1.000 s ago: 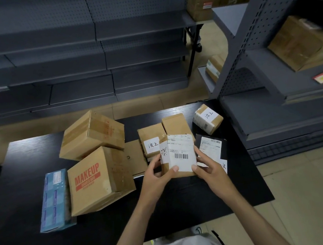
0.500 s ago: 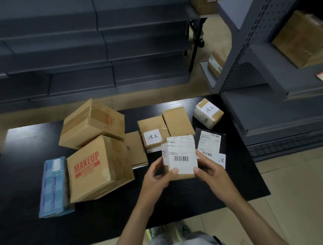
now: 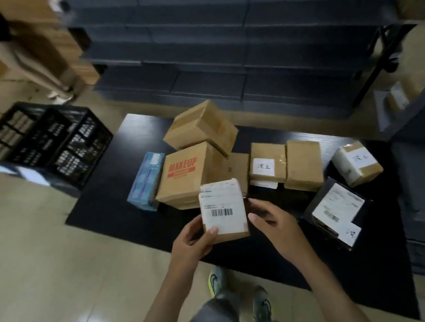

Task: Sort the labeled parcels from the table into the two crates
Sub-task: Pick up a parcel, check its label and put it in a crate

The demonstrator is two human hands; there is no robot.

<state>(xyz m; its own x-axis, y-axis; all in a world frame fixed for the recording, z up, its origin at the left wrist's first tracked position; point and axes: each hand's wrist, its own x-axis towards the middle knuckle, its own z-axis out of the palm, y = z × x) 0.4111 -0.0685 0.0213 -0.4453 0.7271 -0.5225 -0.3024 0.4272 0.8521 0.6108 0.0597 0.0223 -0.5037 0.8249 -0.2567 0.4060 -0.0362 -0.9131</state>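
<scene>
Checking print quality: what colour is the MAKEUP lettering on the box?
Red, on the brown MAKEUP box; head view.

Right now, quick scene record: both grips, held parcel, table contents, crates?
left grip: holds parcel, thumb on its barcode label
right grip: at parcel's right edge, contact unclear
parcel: small brown box, label facing camera
table: black; carries MAKEUP box, blue box, tilted brown box, handwritten-label box, plain brown box, white-wrapped box, black parcel
crates: black, on floor left of table
</scene>
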